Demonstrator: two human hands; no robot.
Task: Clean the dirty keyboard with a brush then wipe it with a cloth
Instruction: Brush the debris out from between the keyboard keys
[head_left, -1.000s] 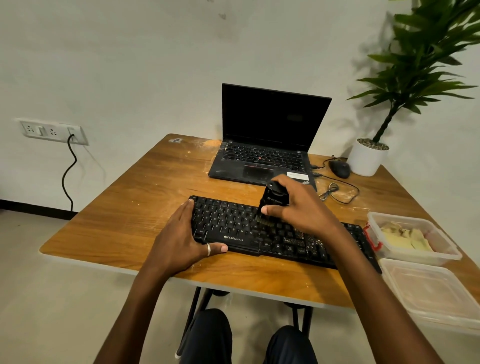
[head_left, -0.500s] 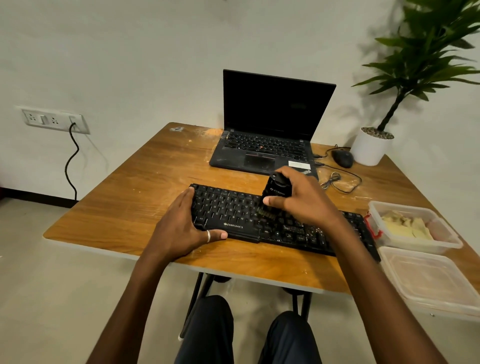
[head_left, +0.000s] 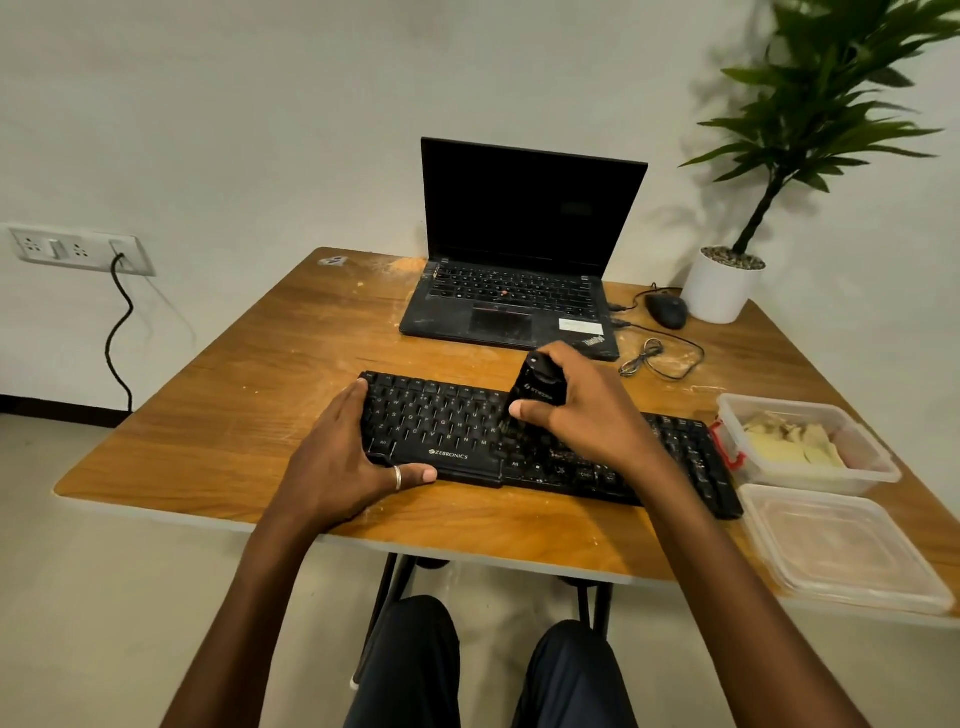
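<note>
A black keyboard (head_left: 447, 426) with dusty keys lies across the near part of the wooden table (head_left: 249, 395). My left hand (head_left: 343, 457) rests flat on the keyboard's left end, thumb along its front edge. My right hand (head_left: 587, 410) grips a stubby black brush (head_left: 537, 387) upright, its bristles down on the keys near the keyboard's middle. A yellowish cloth (head_left: 789, 441) lies folded inside a clear plastic box at the right.
An open black laptop (head_left: 519, 260) stands behind the keyboard. A mouse (head_left: 667, 309) with a coiled cable and a white potted plant (head_left: 722, 283) sit at the back right. Two clear boxes (head_left: 841, 551) take the right edge. A wall socket (head_left: 78, 252) is on the left.
The brush and my right hand have stayed near the keyboard's middle with only slight shifts. My left hand keeps its place. The camera has tilted, so the scene sits differently in view.
</note>
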